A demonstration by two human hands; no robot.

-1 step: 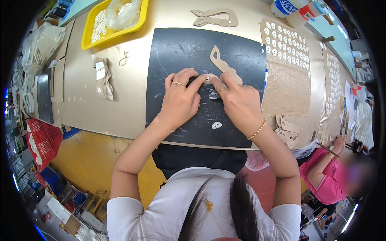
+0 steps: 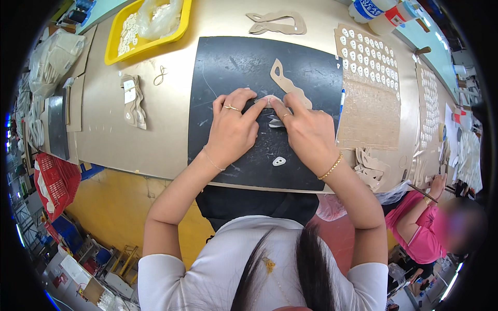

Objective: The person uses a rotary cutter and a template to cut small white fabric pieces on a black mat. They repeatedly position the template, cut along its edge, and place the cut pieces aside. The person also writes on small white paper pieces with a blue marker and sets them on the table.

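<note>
One left hand and one right hand put bent fingers to one small beige piece on one black mat; whether either hand pinches it, I cannot tell; one wavy strip lies just beyond, partly covered by the right hand; one white tag with two holes lies nearer the body; one pen lies at the mat's right edge.

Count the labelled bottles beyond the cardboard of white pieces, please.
2: a blue-labelled bottle and, just right of it, a red-labelled bottle, both beyond the cardboard sheet. Others may be hidden behind them.
</note>
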